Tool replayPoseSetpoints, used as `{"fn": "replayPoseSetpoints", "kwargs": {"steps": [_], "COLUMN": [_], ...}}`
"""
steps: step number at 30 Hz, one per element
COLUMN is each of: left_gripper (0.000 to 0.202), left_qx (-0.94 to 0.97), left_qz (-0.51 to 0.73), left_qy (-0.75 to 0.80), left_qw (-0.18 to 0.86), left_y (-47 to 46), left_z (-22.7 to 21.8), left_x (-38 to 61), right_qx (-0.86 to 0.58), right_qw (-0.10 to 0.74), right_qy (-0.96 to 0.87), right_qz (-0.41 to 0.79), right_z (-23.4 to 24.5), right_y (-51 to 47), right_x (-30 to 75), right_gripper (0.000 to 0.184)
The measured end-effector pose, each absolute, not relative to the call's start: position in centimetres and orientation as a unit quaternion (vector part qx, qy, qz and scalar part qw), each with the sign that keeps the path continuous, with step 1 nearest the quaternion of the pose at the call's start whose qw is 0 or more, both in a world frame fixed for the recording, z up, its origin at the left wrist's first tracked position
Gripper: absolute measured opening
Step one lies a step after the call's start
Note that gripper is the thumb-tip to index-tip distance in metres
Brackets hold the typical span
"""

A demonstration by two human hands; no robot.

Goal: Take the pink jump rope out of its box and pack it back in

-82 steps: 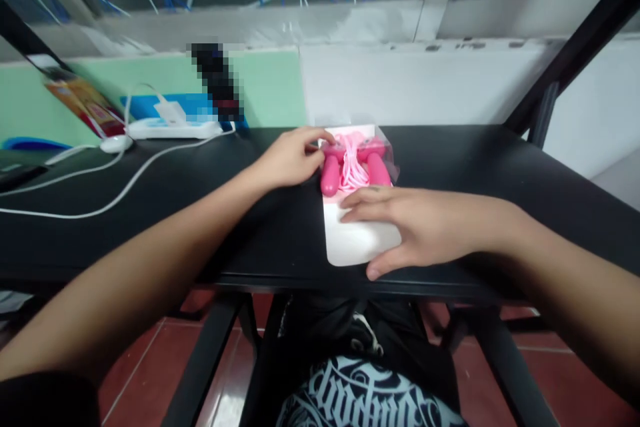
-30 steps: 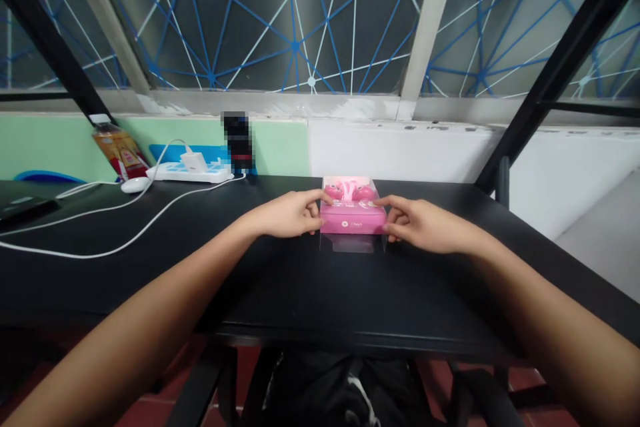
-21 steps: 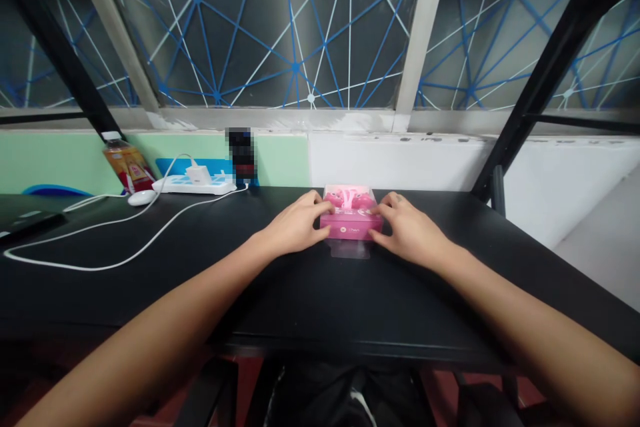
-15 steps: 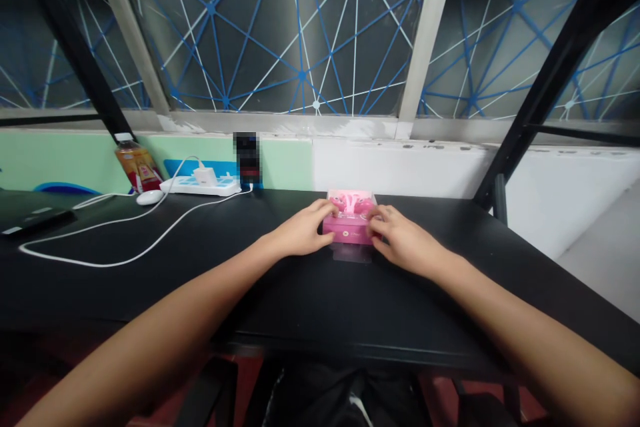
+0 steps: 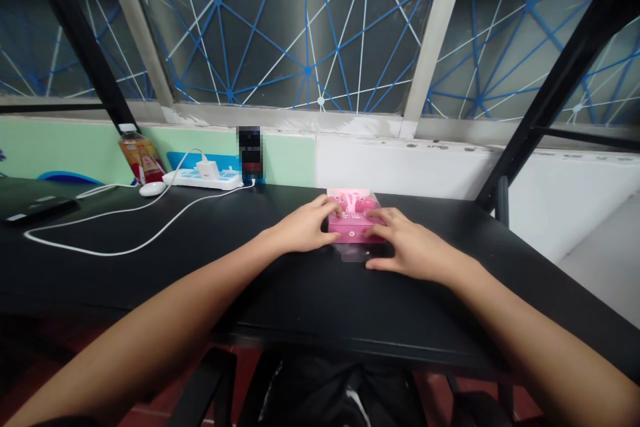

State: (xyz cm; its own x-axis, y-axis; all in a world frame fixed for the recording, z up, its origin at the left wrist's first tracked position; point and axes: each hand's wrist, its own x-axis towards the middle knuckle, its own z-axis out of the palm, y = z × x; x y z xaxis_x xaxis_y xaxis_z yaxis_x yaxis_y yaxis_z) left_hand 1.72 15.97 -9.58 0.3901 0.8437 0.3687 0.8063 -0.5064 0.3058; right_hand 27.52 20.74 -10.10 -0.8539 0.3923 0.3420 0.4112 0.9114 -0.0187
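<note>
A pink box (image 5: 354,228) with a see-through top part rests on the black table, its front facing me. Pink shapes (image 5: 350,201) and a pale pink strip show inside it. My left hand (image 5: 310,223) grips the box's left side, fingers over the top edge and thumb at the front lower corner. On the other side, my right hand (image 5: 407,243) has its fingers apart, the fingertips at the box's right front. Its thumb points left, low over a clear plastic flap (image 5: 354,253) that lies in front of the box.
A white power strip (image 5: 200,180) with a charger, a drink bottle (image 5: 141,157) and a white oval case (image 5: 153,189) stand at the back left. A white cable (image 5: 105,254) loops over the black table (image 5: 320,307). A dark flat device (image 5: 37,210) lies far left.
My right hand has spread, its thumb dropping away from the fingers toward the clear flap. My left hand keeps its hold on the box. The whole view has shifted slightly.
</note>
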Motion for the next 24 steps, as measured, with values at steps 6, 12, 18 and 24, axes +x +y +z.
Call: {"fn": "replayPoseSetpoints", "kwargs": {"steps": [6, 12, 18, 24], "left_gripper": [0.034, 0.036, 0.035, 0.026], "left_qx": [0.832, 0.833, 0.832, 0.827], "left_qz": [0.25, 0.238, 0.239, 0.254], "left_qy": [0.493, 0.498, 0.499, 0.498], "left_qw": [0.041, 0.038, 0.045, 0.064], "left_y": [15.94, 15.71, 15.83, 16.01], "left_z": [-9.72, -9.3, -9.05, -8.77], "left_x": [1.76, 1.77, 1.39, 1.06], "right_qx": [-0.233, -0.217, -0.214, -0.214], "right_qw": [0.156, 0.174, 0.186, 0.168], "right_qy": [-0.956, -0.958, -0.956, -0.961], "right_qz": [-0.085, -0.07, -0.074, -0.048], "right_z": [-10.25, -9.9, -9.77, -9.52], "right_y": [20.3, 20.06, 20.08, 19.64], "right_x": [27.01, 27.16, 27.02, 27.21], "right_gripper": [0.028, 0.024, 0.016, 0.021]}}
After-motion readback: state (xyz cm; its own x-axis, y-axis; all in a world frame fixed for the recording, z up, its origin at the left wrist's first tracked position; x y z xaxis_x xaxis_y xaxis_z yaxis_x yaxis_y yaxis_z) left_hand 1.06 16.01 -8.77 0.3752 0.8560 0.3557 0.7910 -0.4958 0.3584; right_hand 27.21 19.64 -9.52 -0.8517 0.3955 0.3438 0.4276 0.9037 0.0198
